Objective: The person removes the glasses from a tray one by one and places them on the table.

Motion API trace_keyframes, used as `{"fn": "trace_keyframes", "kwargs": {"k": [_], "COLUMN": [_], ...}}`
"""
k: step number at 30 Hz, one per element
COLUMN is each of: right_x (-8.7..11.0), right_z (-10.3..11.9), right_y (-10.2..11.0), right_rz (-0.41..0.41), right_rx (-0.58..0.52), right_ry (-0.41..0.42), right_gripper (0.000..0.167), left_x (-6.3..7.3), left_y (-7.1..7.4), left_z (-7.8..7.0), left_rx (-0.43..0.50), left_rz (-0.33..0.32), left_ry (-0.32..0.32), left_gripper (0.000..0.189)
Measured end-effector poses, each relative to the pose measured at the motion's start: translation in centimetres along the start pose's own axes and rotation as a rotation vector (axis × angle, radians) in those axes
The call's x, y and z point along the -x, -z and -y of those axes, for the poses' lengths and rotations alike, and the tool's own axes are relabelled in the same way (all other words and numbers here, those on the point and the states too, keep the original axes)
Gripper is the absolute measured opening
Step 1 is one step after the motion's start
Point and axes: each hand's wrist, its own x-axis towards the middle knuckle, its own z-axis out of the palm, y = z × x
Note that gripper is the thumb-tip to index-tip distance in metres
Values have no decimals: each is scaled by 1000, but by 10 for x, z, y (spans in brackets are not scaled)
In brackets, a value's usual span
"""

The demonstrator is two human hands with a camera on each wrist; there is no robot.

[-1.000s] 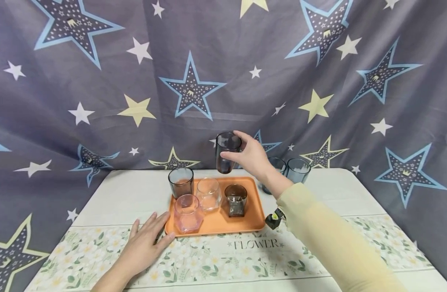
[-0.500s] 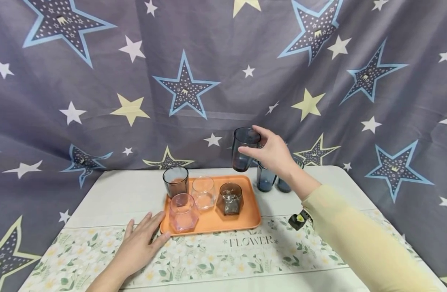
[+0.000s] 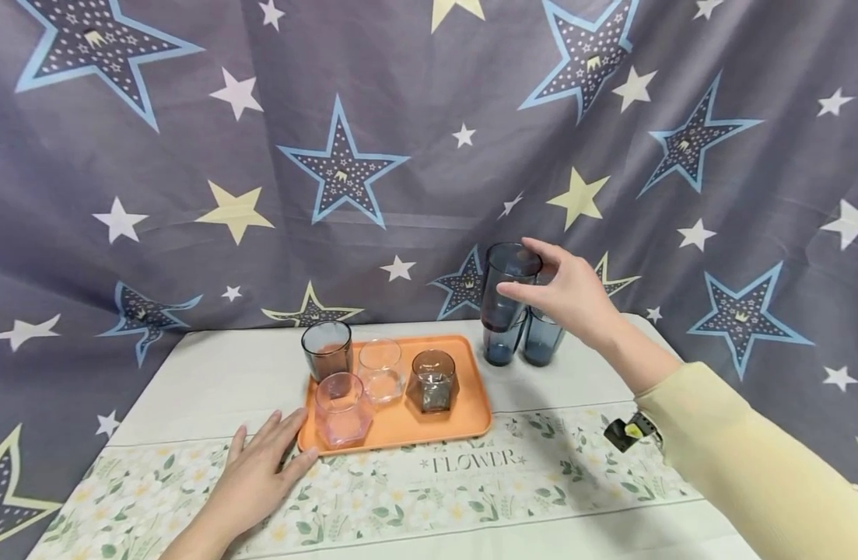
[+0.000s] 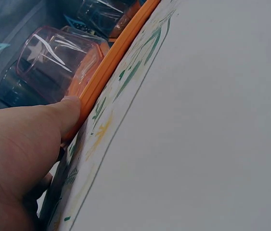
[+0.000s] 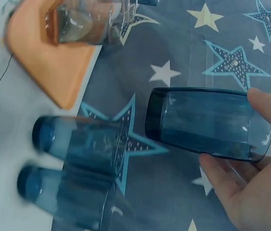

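My right hand (image 3: 576,295) grips a tall dark blue drinking glass (image 3: 507,292) near its rim, between thumb and fingers. The glass hangs upright in the air, its base overlapping one of two similar blue glasses (image 3: 500,350) on the table behind it. In the right wrist view a gap shows between the held glass (image 5: 202,122) and that pair. My left hand (image 3: 257,470) lies with extended fingers by the left front corner of an orange tray (image 3: 464,400). Its thumb touches the tray's rim in the left wrist view.
On the tray stand a pink glass (image 3: 343,416), a clear glass (image 3: 381,373) and a brown glass (image 3: 434,381). A grey-blue glass (image 3: 328,354) is at its back left corner. A star-patterned curtain (image 3: 372,288) hangs behind the table.
My right hand has carried the blue glass rightward, from above the tray's back edge to the two blue glasses. My left hand stays by the tray corner. The head view has shifted slightly.
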Motion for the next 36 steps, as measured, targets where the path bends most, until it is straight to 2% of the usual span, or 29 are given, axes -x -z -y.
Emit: {"fn": "trace_keyframes", "kwargs": {"k": [9, 16, 26, 36], "right_x": [18, 29, 35, 37], "right_z": [-24, -45, -71, -101], "right_y": [37, 57, 72, 74], "right_rz": [-16, -16, -44, -12], "right_rx": [86, 140, 211, 147], "right_ry": [-80, -127, -151, -203], "right_gripper": [102, 106, 106, 111], "left_x": [-1, -1, 0, 1], "left_y": [-1, -1, -1, -1], "left_z": [1, 1, 1, 1], "left_rx": [5, 9, 3, 8], "left_rz": [2, -2, -9, -14], "left_ry": [-4, -11, -11, -18], "left_gripper": [92, 91, 88, 87]}}
